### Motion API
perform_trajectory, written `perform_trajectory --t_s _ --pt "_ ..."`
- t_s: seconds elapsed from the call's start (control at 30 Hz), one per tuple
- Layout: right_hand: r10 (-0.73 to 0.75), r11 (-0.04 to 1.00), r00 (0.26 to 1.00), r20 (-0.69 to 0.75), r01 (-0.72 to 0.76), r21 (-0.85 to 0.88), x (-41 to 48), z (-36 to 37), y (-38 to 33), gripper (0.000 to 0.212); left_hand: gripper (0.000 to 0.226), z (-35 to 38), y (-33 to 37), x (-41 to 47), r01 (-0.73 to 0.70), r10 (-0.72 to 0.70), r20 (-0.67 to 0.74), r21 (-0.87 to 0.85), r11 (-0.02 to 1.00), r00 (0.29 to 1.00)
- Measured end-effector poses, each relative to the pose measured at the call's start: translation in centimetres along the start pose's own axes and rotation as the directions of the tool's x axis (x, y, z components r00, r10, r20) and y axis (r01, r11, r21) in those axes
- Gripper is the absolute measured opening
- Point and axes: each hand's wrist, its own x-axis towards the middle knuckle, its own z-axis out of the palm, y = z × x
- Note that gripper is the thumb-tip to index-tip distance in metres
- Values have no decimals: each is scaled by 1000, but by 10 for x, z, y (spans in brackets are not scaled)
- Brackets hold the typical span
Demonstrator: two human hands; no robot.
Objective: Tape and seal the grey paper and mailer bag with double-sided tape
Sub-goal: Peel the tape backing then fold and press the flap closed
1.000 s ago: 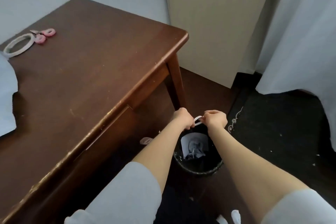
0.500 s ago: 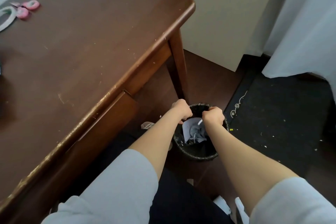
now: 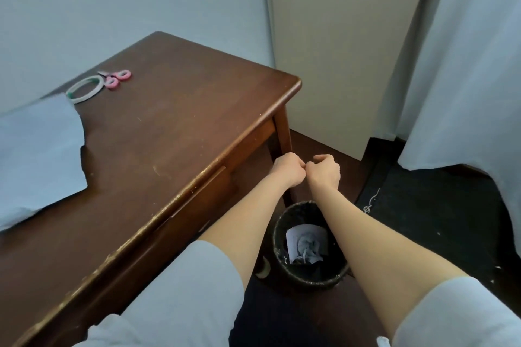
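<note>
Two hands are in view, both off the table's right side and held above the floor: the left hand (image 3: 287, 169) and the right hand (image 3: 324, 171) are curled into fists with their knuckles touching. Seen from the back, the fingers hide anything they might pinch, so I cannot tell whether either hand holds something. On the brown table (image 3: 183, 135) lie three things: one pale grey sheet (image 3: 36, 155) at the left, running out of view past the frame edge; one roll of tape (image 3: 84, 89) lying flat near the far side; and one pair of pink-handled scissors (image 3: 117, 79) touching the roll. All three sit well apart from the hands, with a wide stretch of bare wood between them. Below the forearms one black bin (image 3: 282, 236) stands on the floor just beside the table's long edge, with crumpled paper (image 3: 306, 245) inside and one small scrap (image 3: 263, 270) on the floor next to it. A dark mat (image 3: 437, 205) covers the floor to the right, under one white curtain (image 3: 465, 65).
</note>
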Motion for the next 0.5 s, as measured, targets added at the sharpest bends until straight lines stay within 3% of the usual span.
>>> perform_trajectory --t_s 0.27,0.37,0.5 --pt "-157 971 958 -241 194 141 -29 -48 -73 24 30 -59 56 -50 -265 256 -165 -36 964 953" --pt "-267 936 926 -267 315 156 -51 -60 -109 22 26 -93 62 -65 -336 294 -296 -103 936 909" --pt "-416 880 879 -235 454 141 -80 -58 -157 23 21 -147 51 -85 -340 307 -473 15 940 826"
